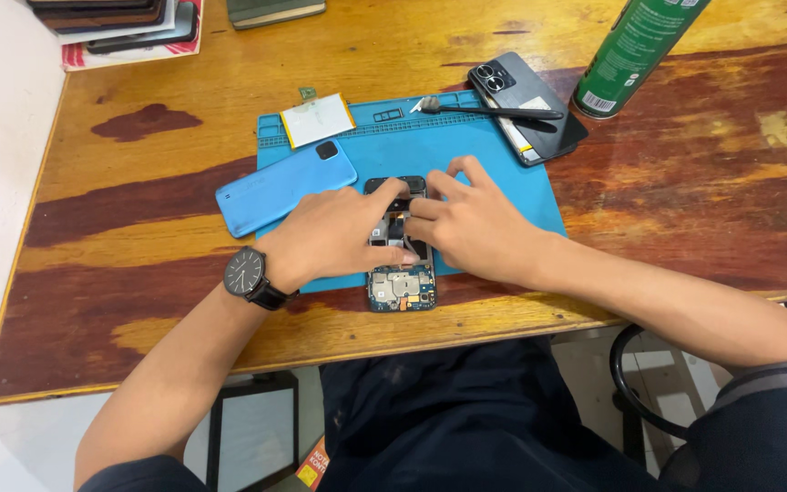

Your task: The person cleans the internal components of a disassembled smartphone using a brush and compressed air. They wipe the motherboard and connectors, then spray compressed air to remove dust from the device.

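An opened phone with its circuit board exposed lies on a blue work mat at the near edge of a wooden table. My left hand, with a black wristwatch on the wrist, rests over the phone's left side, fingertips on its upper end. My right hand covers the right side, fingers pressed on the middle of the open body. Both hands touch the phone; most of its middle is hidden under them.
A light blue phone back cover lies at the mat's left edge, a flat battery behind it. A dark phone with a brush across it sits at back right, beside a green spray can. Stacked phones lie far left.
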